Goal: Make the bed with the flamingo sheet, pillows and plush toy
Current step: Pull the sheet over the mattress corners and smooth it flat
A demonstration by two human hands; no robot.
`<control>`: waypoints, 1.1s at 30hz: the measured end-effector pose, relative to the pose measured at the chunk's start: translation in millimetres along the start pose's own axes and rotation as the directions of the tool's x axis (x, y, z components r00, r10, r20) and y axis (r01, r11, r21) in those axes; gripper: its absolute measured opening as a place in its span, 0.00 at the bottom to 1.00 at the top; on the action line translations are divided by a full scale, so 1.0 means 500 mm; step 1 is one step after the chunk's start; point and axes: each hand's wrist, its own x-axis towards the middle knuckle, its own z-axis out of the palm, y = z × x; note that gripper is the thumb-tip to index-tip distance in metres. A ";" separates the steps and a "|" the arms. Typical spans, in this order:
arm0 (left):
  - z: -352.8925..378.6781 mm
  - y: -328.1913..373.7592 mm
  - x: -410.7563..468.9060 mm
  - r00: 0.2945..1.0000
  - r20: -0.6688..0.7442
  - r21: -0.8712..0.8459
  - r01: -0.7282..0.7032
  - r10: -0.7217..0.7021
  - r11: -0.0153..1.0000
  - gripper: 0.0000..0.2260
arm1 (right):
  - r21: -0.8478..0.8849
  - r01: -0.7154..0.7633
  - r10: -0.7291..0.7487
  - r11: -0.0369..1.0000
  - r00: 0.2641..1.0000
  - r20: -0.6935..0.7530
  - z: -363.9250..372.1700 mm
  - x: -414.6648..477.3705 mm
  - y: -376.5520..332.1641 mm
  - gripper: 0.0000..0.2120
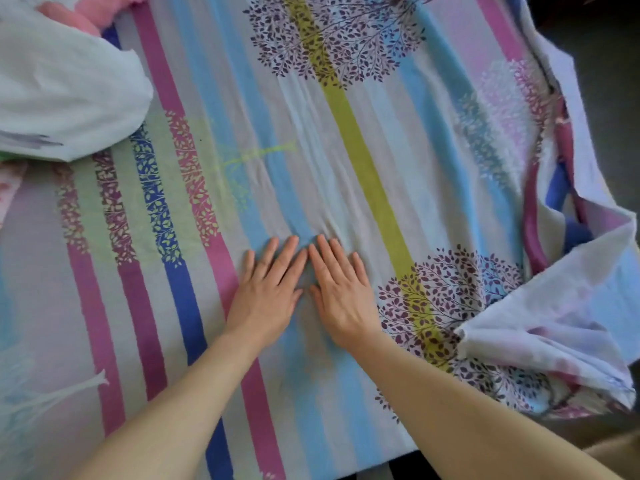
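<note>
Fingers [286, 255] straight, gripping nothing, your left hand [265, 301] and right hand [343, 299] press the sheet [349, 140] beneath them; it looks soft and light, best pinched at the folded-back edge [540, 327] to their right.

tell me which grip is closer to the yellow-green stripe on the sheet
Right. The right grip lies flat on the striped sheet just left of the yellow-green stripe. The left grip lies flat beside it, on the side away from the stripe.
</note>
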 end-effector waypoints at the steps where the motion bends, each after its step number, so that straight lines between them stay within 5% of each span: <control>1: -0.003 0.025 0.018 0.999 0.003 0.004 -0.039 0.039 0.999 0.27 | -0.021 -0.035 0.035 0.999 0.999 -0.021 -0.009 -0.007 0.029 0.29; 9: -0.035 0.208 0.142 0.990 0.016 0.009 -0.138 0.138 0.990 0.34 | -0.117 -0.310 0.306 0.944 0.951 -0.049 -0.086 -0.078 0.244 0.29; 17: -0.044 0.353 0.216 0.979 0.020 0.030 -0.201 0.201 0.979 0.31 | -0.200 -0.143 0.150 0.969 0.988 0.020 -0.155 -0.127 0.401 0.27; 23: -0.055 0.449 0.264 0.980 0.029 0.056 -0.200 0.199 0.978 0.30 | -0.089 -0.159 0.159 0.983 0.987 0.001 -0.179 -0.156 0.473 0.27; 30: -0.081 0.514 0.284 0.984 0.123 0.013 -0.133 0.130 0.991 0.30 | -0.286 -0.243 0.245 0.927 0.969 -0.028 -0.226 -0.246 0.586 0.28; 33: -0.102 0.553 0.296 0.991 0.064 -0.153 -0.107 0.118 0.982 0.27 | -0.285 -0.260 0.256 0.923 0.965 -0.053 -0.246 -0.280 0.620 0.29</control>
